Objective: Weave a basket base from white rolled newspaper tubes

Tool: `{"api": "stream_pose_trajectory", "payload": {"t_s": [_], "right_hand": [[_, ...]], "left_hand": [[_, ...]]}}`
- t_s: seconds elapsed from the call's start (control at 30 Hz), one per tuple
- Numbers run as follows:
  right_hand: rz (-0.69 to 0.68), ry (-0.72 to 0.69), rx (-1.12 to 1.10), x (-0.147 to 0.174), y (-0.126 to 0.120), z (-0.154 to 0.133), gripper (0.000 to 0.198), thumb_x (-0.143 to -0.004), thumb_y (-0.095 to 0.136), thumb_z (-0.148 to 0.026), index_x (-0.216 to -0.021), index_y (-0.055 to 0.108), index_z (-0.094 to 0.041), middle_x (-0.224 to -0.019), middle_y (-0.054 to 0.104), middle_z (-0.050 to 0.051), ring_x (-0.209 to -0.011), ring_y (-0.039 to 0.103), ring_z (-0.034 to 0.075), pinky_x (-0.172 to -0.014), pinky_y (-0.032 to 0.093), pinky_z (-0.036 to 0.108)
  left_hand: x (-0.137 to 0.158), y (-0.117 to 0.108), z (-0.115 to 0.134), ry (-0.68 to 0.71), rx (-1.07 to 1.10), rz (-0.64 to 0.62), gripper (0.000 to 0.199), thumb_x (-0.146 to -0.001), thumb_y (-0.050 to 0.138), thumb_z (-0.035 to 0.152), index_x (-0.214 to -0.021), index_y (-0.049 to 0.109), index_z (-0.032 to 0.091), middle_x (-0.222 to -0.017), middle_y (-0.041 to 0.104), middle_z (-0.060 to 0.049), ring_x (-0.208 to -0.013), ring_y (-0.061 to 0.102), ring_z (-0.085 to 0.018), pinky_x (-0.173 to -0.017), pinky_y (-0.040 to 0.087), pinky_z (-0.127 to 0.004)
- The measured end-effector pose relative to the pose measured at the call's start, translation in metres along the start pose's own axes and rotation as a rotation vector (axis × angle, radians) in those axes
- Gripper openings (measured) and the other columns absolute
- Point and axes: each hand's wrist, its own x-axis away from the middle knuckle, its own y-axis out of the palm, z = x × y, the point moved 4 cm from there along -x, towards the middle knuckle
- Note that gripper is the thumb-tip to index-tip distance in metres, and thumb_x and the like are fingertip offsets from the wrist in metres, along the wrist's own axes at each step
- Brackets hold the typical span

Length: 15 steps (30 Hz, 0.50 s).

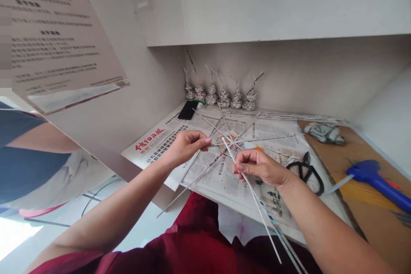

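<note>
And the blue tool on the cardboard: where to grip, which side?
Take the handle, probably from above and the right. The blue tool lies on the cardboard with its handle's upper side exposed, long and narrower than the head, running toward the right frame edge. I'd avoid the pale strip at the other end. The right hand is nearer but holds a stick.

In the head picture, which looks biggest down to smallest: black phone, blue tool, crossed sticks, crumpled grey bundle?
1. Crossed sticks, spread widest
2. Blue tool, cut off by the edge
3. Crumpled grey bundle
4. Black phone
</note>
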Motion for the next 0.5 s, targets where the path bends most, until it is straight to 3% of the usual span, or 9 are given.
{"api": "stream_pose_trajectory", "payload": {"t_s": [0.17,0.37,0.5], "right_hand": [[-0.039,-0.040,0.015,0.000,0.004,-0.003,0.028,-0.080,0.073,-0.040,-0.070,0.067,-0.015,-0.070,0.067,0.004,-0.059,0.061,0.011,-0.057,0.049,0.024],[-0.055,-0.035,0.007,-0.001,0.006,-0.004,0.029,-0.080,0.073,-0.041,-0.071,0.068,-0.014,-0.072,0.068,0.004,-0.060,0.062,0.011,-0.057,0.049,0.024],[-0.056,-0.032,0.016,-0.001,0.008,-0.004,0.028,-0.080,0.074,-0.040,-0.071,0.069,-0.013,-0.072,0.068,0.004,-0.060,0.063,0.011,-0.057,0.050,0.023]], "left_hand": [[-0.012,0.016,-0.006,-0.015,0.177,-0.035,0.027,-0.079,0.071,0.039,-0.096,0.074,0.018,-0.088,0.075,-0.006,-0.074,0.067,-0.014,-0.070,0.054,-0.027],[-0.018,0.025,-0.003,-0.064,0.299,-0.078,0.032,-0.075,0.075,0.039,-0.093,0.073,0.014,-0.084,0.073,-0.007,-0.072,0.065,-0.014,-0.070,0.052,-0.028],[-0.021,0.029,-0.001,-0.055,0.277,-0.080,0.031,-0.074,0.076,0.042,-0.081,0.070,0.012,-0.074,0.070,-0.005,-0.068,0.061,-0.013,-0.067,0.048,-0.026]]}}
